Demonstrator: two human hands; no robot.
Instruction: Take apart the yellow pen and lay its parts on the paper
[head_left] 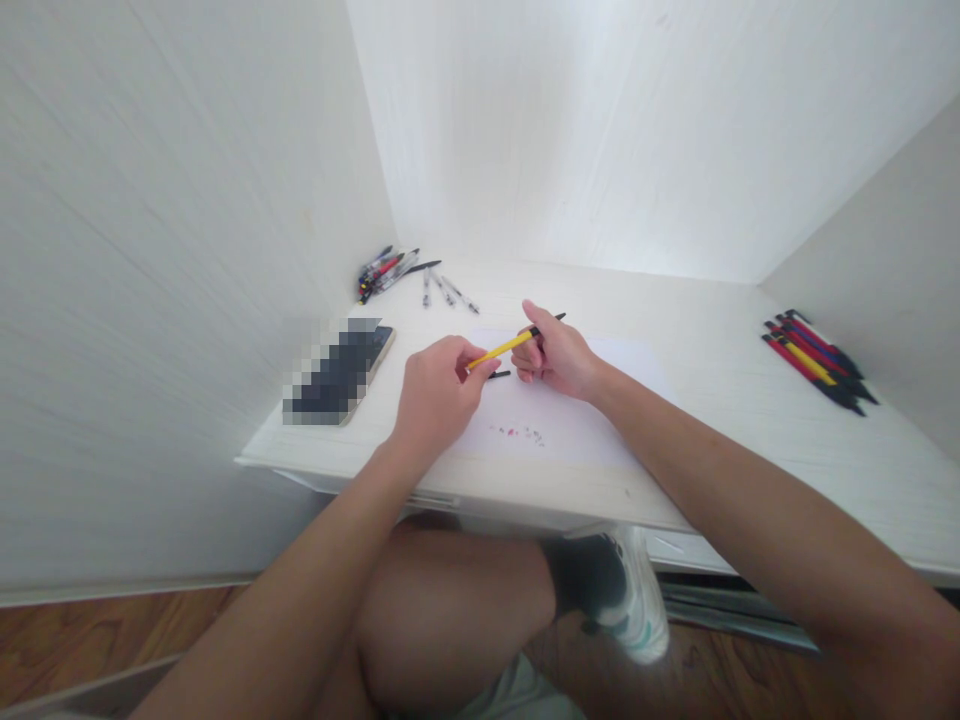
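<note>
A yellow pen (510, 346) with black parts is held slantwise above a white sheet of paper (570, 440). My left hand (442, 390) pinches its lower left end between thumb and fingers. Near the black end, my right hand (559, 352) has its fingers curled around the pen, its thumb raised, and a dark tip sticks out past it. Under the pen, partly hidden by my left hand, lies a small black piece (500, 375), perhaps a pen cap. Small dark and red scribbles (517, 433) mark the lower part of the paper.
A pile of mixed pens (382, 272) sits at the back left, with several clear pens (448, 290) beside it. At left lies a phone (337, 375), its screen blurred. Several coloured pens (814, 360) are lined up at right. White panels enclose the desk (720, 330).
</note>
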